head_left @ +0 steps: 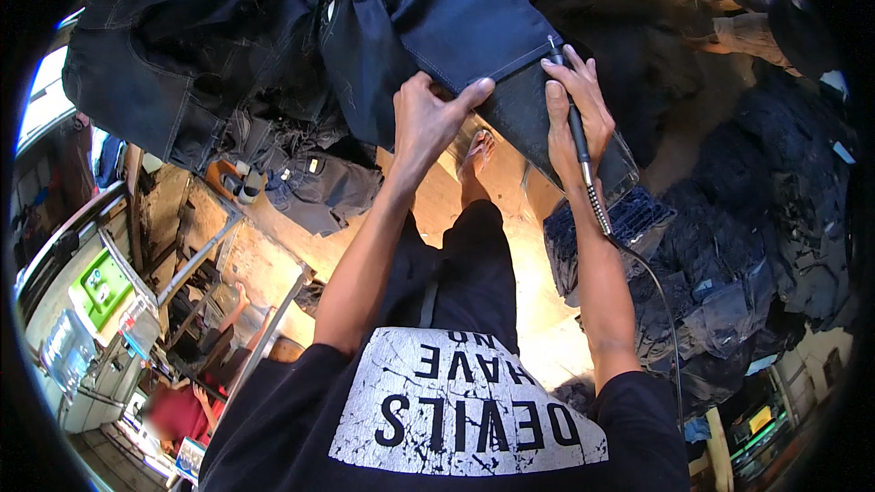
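here the dark denim jeans (437, 9) hang stretched ahead of the person, and the hem wants holding taut while the tip works steadily. the left hand (428, 118) pinches the hem with fingers closed; the right hand (576, 109) is wrapped around a slim corded rotary tool (572, 123), tip on the seam.

The scene is dim overall, with dark denim (437, 9) swallowing detail in the upper half, while warm light pools on the floor (529, 246) below and nearly washes it out. Cooler daylight glares from an opening (41, 96) at the left edge. The fisheye view bends straight lines toward a black, vignetted rim, and the far corners look soft and blurred.
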`<state>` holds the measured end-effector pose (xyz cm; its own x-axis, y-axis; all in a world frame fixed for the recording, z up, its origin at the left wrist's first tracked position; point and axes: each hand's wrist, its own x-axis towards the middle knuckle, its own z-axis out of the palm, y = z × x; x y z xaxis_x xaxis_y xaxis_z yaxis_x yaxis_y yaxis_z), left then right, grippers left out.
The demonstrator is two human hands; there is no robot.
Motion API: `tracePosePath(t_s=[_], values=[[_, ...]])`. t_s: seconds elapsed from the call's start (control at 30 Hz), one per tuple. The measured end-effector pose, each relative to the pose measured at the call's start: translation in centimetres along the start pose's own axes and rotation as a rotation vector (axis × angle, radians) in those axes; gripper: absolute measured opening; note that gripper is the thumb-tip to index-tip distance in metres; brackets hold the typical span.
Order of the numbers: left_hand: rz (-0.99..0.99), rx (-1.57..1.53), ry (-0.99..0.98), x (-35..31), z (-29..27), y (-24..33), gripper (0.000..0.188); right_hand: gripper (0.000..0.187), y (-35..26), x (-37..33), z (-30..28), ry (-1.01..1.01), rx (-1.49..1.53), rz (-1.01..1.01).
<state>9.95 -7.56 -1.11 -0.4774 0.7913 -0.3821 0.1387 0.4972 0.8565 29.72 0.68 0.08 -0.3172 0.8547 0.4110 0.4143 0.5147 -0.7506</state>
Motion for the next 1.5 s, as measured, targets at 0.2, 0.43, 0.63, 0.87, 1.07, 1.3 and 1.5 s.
tracePosePath(t_s=[0.2,0.43,0.63,0.87,1.07,1.3,1.5], values=[[-0.134,-0.369,-0.079,-1.0,-0.6,-1.4,0.028,0.023,-1.4,-1.7,-0.1,-0.096,0.167,0.073],[-0.133,-0.652,-0.139,-0.6,0.3,-5.4,0.019,0.025,-0.5,-2.4,0.8,-0.224,0.127,-0.224],[-0.104,-0.660,-0.124,-1.0,0.4,-5.1,0.016,0.025,-0.6,-2.6,1.0,-0.287,0.080,-0.232],[-0.060,-0.673,-0.122,-0.8,0.3,-5.0,0.021,0.025,-0.9,-2.7,1.0,-0.278,0.074,-0.206],[-0.020,-0.684,-0.095,-1.0,0.8,-5.6,0.020,0.028,-0.4,-2.9,1.0,-0.247,0.066,-0.202],[0.009,-0.677,-0.082,-1.0,0.9,-5.8,0.019,0.030,-0.1,-3.0,0.8,-0.236,0.077,-0.182],[0.025,-0.692,-0.102,-1.0,0.8,-6.1,0.017,0.026,-0.4,-2.9,0.5,-0.246,0.046,-0.163]])
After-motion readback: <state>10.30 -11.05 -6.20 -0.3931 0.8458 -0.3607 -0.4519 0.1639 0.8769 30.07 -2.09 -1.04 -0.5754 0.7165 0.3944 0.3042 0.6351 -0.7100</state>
